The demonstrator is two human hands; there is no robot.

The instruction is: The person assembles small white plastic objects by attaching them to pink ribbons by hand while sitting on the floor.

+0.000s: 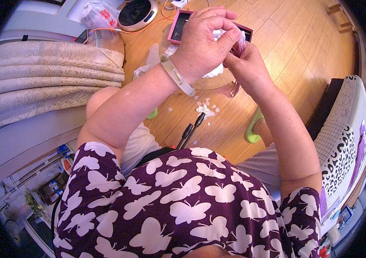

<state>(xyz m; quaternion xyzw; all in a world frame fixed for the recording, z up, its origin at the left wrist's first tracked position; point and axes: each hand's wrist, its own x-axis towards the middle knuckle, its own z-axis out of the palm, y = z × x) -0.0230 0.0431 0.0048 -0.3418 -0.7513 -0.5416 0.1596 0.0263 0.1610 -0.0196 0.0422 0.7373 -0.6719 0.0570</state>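
A bundle of shiny purple thread (241, 42) runs between my two hands, above a low round wooden surface (219, 82). My left hand (206, 41), with a pale bangle on its wrist, is pinched, thumb and fingertips meeting at the bundle's upper end. Fingers of my right hand (249, 64) are closed round the lower part. Loose mauve strands (233, 89) hang below it. White pieces (214, 72) lie beneath my hands, partly hidden by them. Behind them is a pink-rimmed box (175, 31) with a dark inside, mostly covered by my left hand.
Small white petal-like scraps (206, 108) are scattered on the wooden floor (295, 47). A sofa with patterned covers (54, 71) stands at left. At far left are a round dark-topped device (136, 15), an orange cable (150, 23) and a plastic bag (99, 16). A patterned white cover (342, 137) is at right.
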